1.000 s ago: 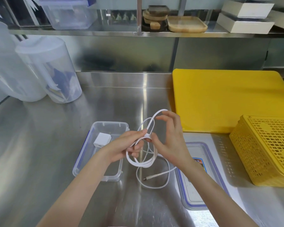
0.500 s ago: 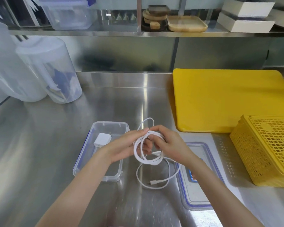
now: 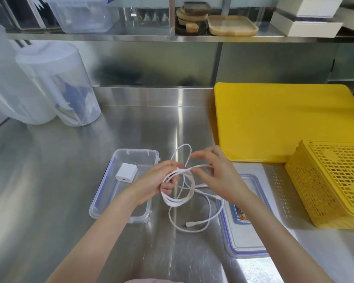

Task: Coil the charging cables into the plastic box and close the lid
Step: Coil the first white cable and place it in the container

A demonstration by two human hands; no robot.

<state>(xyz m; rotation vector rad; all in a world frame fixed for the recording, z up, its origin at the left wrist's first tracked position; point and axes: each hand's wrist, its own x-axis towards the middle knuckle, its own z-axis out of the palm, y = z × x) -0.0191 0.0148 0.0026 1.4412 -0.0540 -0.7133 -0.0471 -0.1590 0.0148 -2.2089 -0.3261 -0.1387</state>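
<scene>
A white charging cable [image 3: 179,201] hangs in loops between my hands above the steel counter. My left hand [image 3: 157,180] pinches the gathered coil at its top. My right hand [image 3: 215,174] grips a strand just to the right and holds a fresh loop that rises toward the back. The cable's loose tail with its plug [image 3: 189,224] lies on the counter below. The clear plastic box [image 3: 102,201] stands open to the left, with a white charger block [image 3: 126,172] inside. The box's blue-rimmed lid [image 3: 243,237] lies flat on the right, partly under my right forearm.
A yellow perforated basket [image 3: 331,184] sits upside down at the right. Behind it lies a yellow cutting board [image 3: 284,121]. Two clear plastic jugs [image 3: 55,84] stand at the back left. A shelf above holds a clear plastic tub, wooden trays and white boxes.
My right hand has pulled away from the coil and drawn up another loop of cable. The loose tail on the counter has shifted a little.
</scene>
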